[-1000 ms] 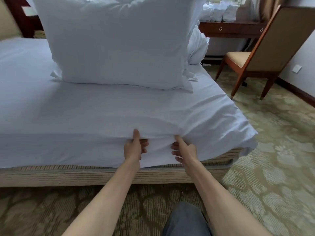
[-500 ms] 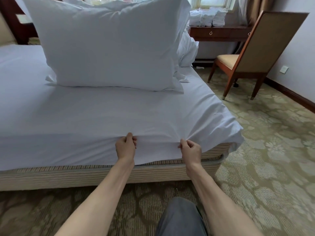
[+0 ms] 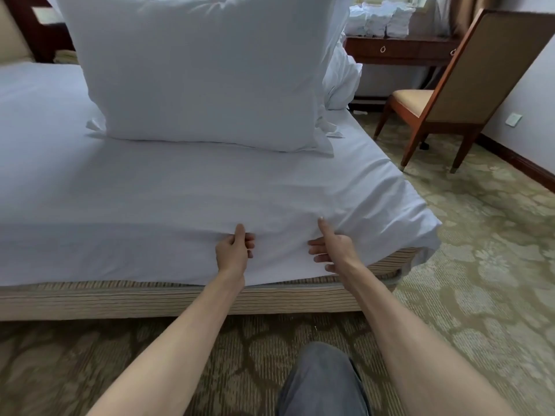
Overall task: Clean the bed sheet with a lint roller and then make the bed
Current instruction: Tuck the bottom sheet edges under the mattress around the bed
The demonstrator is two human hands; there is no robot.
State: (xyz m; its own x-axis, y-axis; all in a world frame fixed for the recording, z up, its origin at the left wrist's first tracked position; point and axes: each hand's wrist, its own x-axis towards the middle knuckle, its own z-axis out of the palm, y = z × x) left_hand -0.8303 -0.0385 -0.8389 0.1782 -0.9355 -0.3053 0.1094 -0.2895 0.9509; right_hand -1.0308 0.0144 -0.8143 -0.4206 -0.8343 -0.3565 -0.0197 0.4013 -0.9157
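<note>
A white bed sheet (image 3: 180,211) covers the mattress and hangs over the near edge. My left hand (image 3: 234,250) pinches the sheet at that edge, thumb on top and fingers curled beneath. My right hand (image 3: 330,247) lies a little to the right, its thumb pointing up onto the top edge and its fingers spread flat against the hanging side. Creases fan out from the right thumb toward the bed's corner (image 3: 420,232). A large white pillow (image 3: 204,70) stands upright on the bed behind. No lint roller is in view.
The striped bed base (image 3: 120,298) shows below the sheet. A wooden chair (image 3: 456,94) stands to the right on patterned carpet (image 3: 480,265). Behind it is a wooden desk (image 3: 399,51) with folded white linen (image 3: 381,21). My knee (image 3: 321,382) is at the bottom.
Both hands gripped the sheet edge half a second ago. My right hand has since opened against the sheet and my left thumb has lifted onto the top edge.
</note>
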